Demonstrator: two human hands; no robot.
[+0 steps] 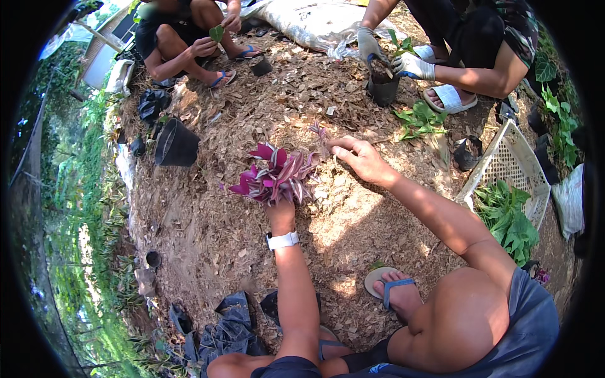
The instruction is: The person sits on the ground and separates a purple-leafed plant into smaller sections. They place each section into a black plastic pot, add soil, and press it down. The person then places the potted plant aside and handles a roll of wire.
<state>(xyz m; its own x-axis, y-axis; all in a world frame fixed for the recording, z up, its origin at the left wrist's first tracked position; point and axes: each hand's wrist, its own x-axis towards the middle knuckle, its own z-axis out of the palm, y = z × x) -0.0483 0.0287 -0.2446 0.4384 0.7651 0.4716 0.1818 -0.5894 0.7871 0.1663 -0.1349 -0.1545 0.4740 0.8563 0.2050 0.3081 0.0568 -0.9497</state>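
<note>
A bunch of purple-and-silver striped tradescantia (279, 177) spreads over my left hand (280, 211), its leaves hiding the fingers wrapped at its base. A white-strapped watch (282, 241) is on that wrist. Just right of the bunch, my right hand (361, 158) pinches a small, thin tradescantia sprig (319, 132) between thumb and fingers. Both hands are low over ground covered in dry leaf litter and wood chips (340, 208).
Ahead, one person holds a leaf (216, 33); a gloved person grips a filled black pot (382, 87). A black pot (177, 142) lies left. Green cuttings (508, 217) rest by a cream plastic crate (515, 160) at right. Black plastic bags (231, 326) lie near my feet.
</note>
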